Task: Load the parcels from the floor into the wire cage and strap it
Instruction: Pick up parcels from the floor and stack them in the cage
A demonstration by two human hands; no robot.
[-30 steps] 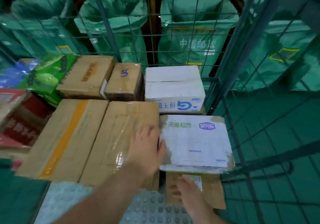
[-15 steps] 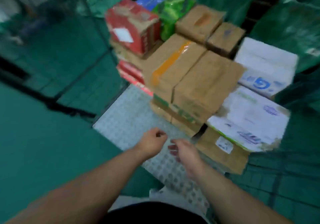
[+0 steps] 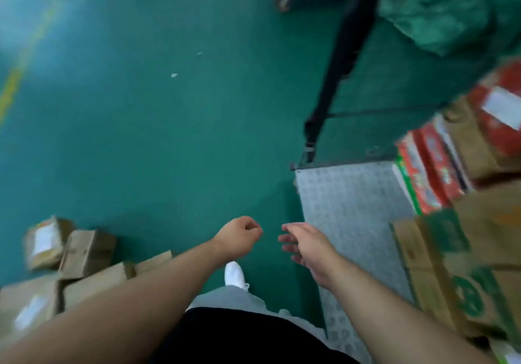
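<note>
Change: turned away from the stack since a second ago, with both hands off the white box then being settled and the view swung down and left onto the green floor (image 3: 169,109).
Left hand (image 3: 239,236): curled into a fist, holding nothing, out over the floor.
Right hand (image 3: 304,246): fingers loose and spread, empty, near the front edge of the studded plate (image 3: 352,208).
Parcels (image 3: 84,253): a cluster of brown cartons on the floor at lower left, some with white labels, blurred, well apart from both hands.
Wire cage (image 3: 338,162): at right, with loaded boxes (image 3: 431,265) stacked toward the back and the studded plate bare at the front.
Dark band (image 3: 342,62): hanging down at the cage's near corner and not drawn across the opening. Probably the strap, but too blurred to be sure.
Meaning for the task: last carton judged to be placed. Back at the fetching step, with several parcels left to load, so strapping is not yet due.
Next move: probably a step and a bend to the left, then a two-handed grip on one carton.
</note>
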